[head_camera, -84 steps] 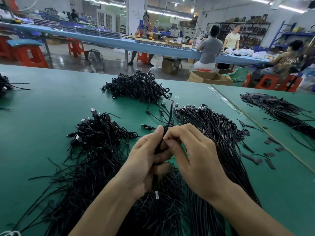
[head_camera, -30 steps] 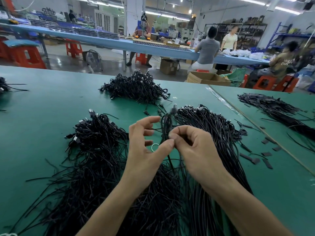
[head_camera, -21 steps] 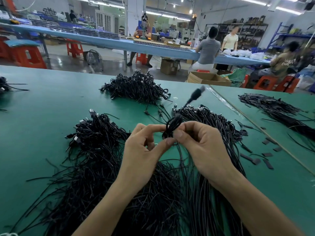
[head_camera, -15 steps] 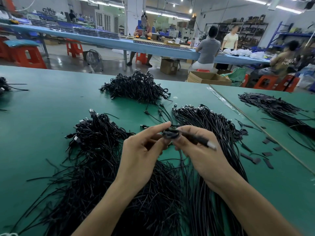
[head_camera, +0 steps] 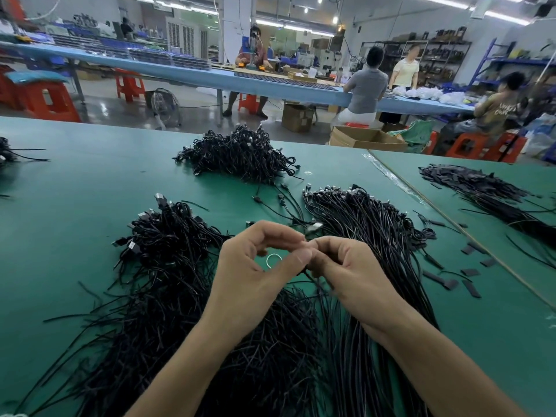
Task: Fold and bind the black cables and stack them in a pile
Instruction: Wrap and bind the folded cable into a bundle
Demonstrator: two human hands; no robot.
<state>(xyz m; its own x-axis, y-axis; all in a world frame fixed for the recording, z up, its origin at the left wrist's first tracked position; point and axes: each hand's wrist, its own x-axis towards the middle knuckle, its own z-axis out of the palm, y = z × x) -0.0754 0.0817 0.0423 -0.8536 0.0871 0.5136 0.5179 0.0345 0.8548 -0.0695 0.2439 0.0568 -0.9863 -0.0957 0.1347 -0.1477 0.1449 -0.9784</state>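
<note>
Left hand (head_camera: 258, 266) and right hand (head_camera: 352, 272) each pinch one folded cable (head_camera: 314, 227), on the near side of the bound pile (head_camera: 240, 155). Risk: folds spring open if either pinch slackens before binding.

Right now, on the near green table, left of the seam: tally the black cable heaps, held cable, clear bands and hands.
Black cable heaps: 4 (far pile, left heap, right heap, left-edge heap)
Held cable: 1
Clear band: 1
Hands: 2 (left hand, right hand)
Total: 8
</note>
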